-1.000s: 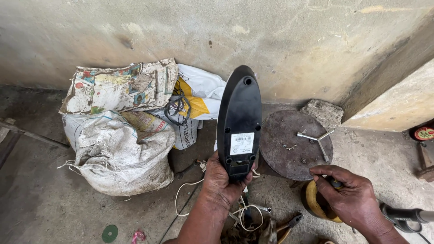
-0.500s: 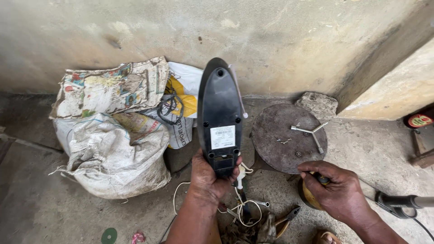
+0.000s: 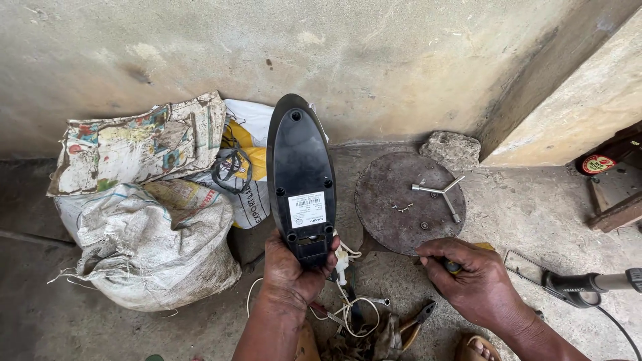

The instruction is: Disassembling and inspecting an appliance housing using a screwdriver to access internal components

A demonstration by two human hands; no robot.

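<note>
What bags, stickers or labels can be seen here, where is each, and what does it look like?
White rectangular sticker, barcoded, low on the black oval casing the left hand holds upright.
Dirty white woven sack, left, on the floor.
Faded colourful printed sack, above it.
White-and-yellow printed bag, behind the casing.
Round red label, far right.

— What colour is that oval casing (image 3: pixel 300 175)?
— Glossy black, with a white barcoded label (image 3: pixel 306 210) near its lower end.
— And the sacks (image 3: pixel 150 251)?
— Dirty grey-white; the top one (image 3: pixel 134 142) has faded red, green and blue print.
— The bag (image 3: pixel 251 144) behind?
— White with yellow.
— The round disc (image 3: pixel 391 200)?
— Rusty brown-grey.
</note>
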